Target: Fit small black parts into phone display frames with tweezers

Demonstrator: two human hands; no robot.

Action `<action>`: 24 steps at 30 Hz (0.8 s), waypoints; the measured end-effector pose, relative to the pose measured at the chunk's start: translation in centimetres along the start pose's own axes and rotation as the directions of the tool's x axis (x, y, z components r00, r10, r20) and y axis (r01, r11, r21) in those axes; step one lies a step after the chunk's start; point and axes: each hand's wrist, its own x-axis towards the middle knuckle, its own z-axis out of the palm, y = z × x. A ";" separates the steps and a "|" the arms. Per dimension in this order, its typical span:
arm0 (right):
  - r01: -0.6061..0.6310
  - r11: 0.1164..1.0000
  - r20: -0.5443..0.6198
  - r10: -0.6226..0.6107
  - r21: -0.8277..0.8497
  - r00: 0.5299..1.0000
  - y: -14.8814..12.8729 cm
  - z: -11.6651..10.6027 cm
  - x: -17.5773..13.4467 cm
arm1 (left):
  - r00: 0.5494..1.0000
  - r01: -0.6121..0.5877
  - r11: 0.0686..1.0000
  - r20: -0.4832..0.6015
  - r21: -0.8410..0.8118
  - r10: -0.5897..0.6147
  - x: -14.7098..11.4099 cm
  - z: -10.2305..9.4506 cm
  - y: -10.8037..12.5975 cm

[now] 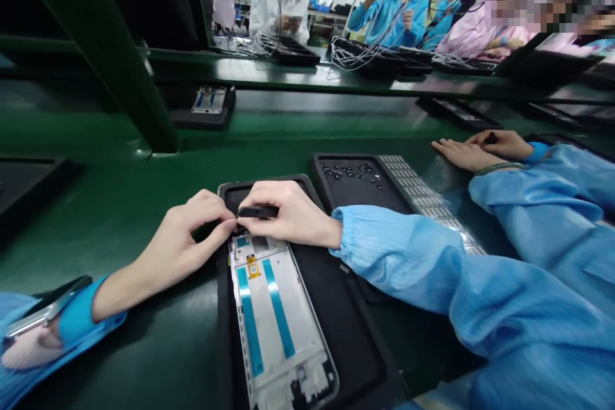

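A phone frame [273, 307] with blue strips and a small orange flex cable [252, 267] lies in a black tray [346, 327]. At the frame's top end, my left hand [192, 230] is closed, thumb and forefinger pinched together; whatever sits between them is too small to make out. Right beside those fingertips, my right hand [288, 214] grips a short black tool [258, 212] whose tip is hidden. The fingers of both hands nearly meet over the frame's upper left corner, covering part of it.
Right of my tray stands another black tray [369, 170] with several small black parts, beside a sheet of metal pieces [418, 189]. A co-worker's hands [480, 150] rest farther right. A green post [120, 64] rises at left; another tray [225, 112] with a phone frame sits behind.
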 end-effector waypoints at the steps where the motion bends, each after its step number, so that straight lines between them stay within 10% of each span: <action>1: 0.018 1.000 0.011 -0.017 -0.010 1.000 0.1 0.0 -0.1 | 0.999 -0.049 0.999 0.003 0.022 0.049 0.1 0.1 0.1; 24: 0.036 0.992 0.255 -0.004 -0.120 0.967 0.4 -1.1 -0.8 | 0.987 -0.163 0.979 0.027 0.126 0.161 -0.3 0.6 -0.5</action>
